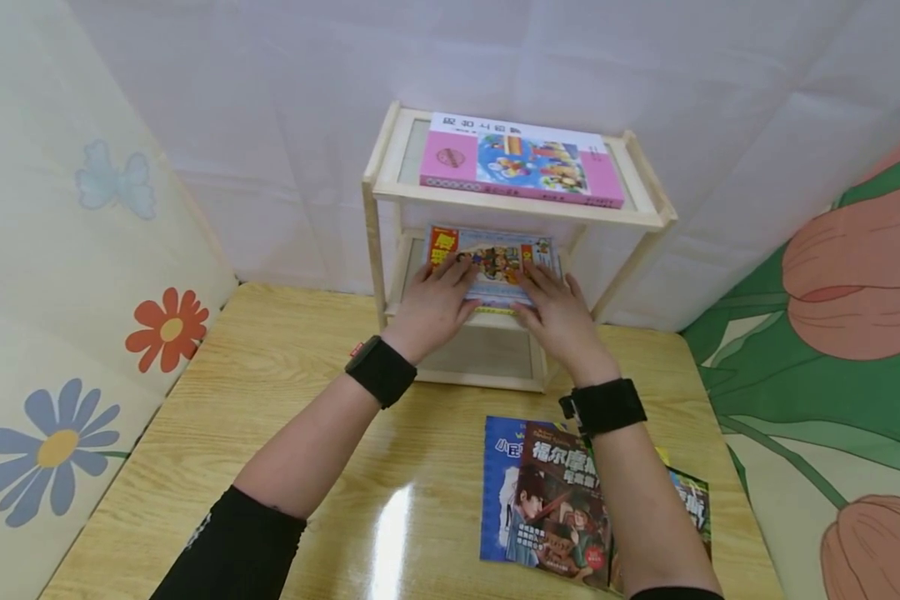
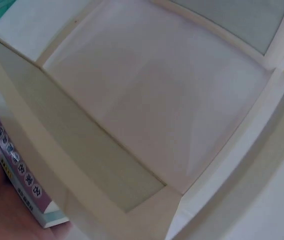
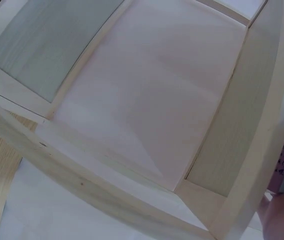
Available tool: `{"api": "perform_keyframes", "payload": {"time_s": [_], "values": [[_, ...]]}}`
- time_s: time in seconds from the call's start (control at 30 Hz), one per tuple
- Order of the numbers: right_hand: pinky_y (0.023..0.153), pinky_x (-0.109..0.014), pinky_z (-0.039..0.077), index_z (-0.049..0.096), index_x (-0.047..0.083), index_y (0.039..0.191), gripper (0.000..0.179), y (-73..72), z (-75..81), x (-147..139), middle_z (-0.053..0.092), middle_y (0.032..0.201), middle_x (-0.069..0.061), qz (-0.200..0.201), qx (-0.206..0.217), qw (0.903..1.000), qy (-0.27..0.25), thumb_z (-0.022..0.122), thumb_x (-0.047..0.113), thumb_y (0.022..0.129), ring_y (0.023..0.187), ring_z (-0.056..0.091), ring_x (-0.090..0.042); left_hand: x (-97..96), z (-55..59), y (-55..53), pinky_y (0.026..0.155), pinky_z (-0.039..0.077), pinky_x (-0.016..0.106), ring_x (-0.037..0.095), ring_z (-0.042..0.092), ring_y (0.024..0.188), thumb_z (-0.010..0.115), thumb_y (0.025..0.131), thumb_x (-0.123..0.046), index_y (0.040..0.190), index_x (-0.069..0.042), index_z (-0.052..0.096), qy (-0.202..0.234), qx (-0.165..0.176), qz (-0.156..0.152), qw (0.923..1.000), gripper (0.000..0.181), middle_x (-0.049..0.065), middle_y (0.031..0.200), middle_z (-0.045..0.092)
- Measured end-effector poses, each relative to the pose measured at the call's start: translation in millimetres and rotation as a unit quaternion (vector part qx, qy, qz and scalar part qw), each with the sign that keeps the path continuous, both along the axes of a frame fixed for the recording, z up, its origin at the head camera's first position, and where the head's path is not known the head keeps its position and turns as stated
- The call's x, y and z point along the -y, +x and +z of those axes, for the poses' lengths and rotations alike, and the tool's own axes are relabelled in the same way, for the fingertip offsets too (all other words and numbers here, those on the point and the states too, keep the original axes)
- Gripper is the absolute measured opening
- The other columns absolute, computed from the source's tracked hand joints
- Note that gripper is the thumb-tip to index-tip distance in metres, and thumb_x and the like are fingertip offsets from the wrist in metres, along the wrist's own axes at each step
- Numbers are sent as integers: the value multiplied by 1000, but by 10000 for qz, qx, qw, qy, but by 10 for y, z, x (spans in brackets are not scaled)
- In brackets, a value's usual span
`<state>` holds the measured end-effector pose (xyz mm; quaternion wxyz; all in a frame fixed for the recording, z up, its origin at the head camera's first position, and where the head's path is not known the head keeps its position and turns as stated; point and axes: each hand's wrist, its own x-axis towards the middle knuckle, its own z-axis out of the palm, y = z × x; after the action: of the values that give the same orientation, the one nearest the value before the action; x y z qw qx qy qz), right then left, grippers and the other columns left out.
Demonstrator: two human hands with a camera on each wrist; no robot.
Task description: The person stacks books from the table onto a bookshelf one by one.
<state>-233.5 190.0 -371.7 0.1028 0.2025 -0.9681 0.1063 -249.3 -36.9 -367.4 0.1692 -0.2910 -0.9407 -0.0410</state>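
On the middle shelf of a small wooden rack (image 1: 648, 218) lies a picture book (image 1: 498, 290) with a light blue cover. My left hand (image 1: 435, 304) rests on the left part of its cover, fingers stretched forward and thumb near the front edge. Over the right part, my right hand (image 1: 562, 317) lies with its fingers likewise extended. In the left wrist view, a purple-spined book (image 2: 22, 170) shows under the blue one, between it and the shelf. Each wrist view catches only a bit of its hand at the edge.
A pink book (image 1: 457, 158) lies on the rack's top shelf. Below the hands is the bottom shelf (image 1: 487, 354). Near the right forearm, several comic-style books (image 1: 562, 508) overlap on the wooden table (image 1: 322, 475). Pale cloth walls (image 1: 292, 150) stand behind and beside the rack.
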Motion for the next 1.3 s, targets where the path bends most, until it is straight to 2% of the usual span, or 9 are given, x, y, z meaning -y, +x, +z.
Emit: {"api": "perform_keyframes", "payload": {"time_s": [0.3,0.53,0.63,0.87,1.0,1.1,1.3], "values": [[115,-54,14,31,11,148,61,6,-25,1,23,157,-9,-10,-150,9998,100,38,47,99,144,20,-29,-14,-40,8,108,33,52,29,35,138,40,100,-44,144,-9,40,46,-100,19,9999,56,10,148,41],[116,-54,13,32,11,148,61,33,-38,19,25,156,-8,-102,-288,9994,141,38,47,99,144,21,-29,-4,-60,18,108,33,51,29,35,139,40,100,-43,144,-10,40,47,-155,-4,9999,55,10,149,40],[116,-54,13,33,11,148,61,59,-44,49,26,156,-9,-203,-389,9990,119,38,47,99,144,23,-29,-1,-83,24,108,33,51,29,35,138,41,100,-41,144,-11,41,132,-268,-31,9995,53,10,148,40],[112,-56,24,36,5,145,60,150,-104,129,34,150,-18,-408,-840,9956,-75,45,41,98,139,30,-36,9,-150,37,104,37,50,28,39,136,42,100,-37,139,-9,43,388,-577,-99,9975,48,12,148,41],[112,-57,22,31,2,146,66,228,-135,125,30,152,-19,-443,-688,9966,-104,47,43,97,141,26,-38,30,-163,49,104,37,50,28,39,136,42,100,-39,134,-10,47,474,-544,-125,9973,44,10,148,41],[113,-58,18,26,3,148,67,319,-147,100,25,154,-19,-421,-477,9979,-106,43,44,98,143,21,-37,48,-156,68,105,35,49,28,39,136,41,100,-40,137,-11,47,508,-437,-74,9977,47,10,149,40],[115,-57,10,22,5,150,70,591,-167,31,15,158,-14,-406,-282,9987,-148,41,47,98,145,13,-34,94,-138,138,112,25,52,28,26,143,39,101,-41,149,-12,31,371,-106,-8,9993,57,11,153,31]]}}
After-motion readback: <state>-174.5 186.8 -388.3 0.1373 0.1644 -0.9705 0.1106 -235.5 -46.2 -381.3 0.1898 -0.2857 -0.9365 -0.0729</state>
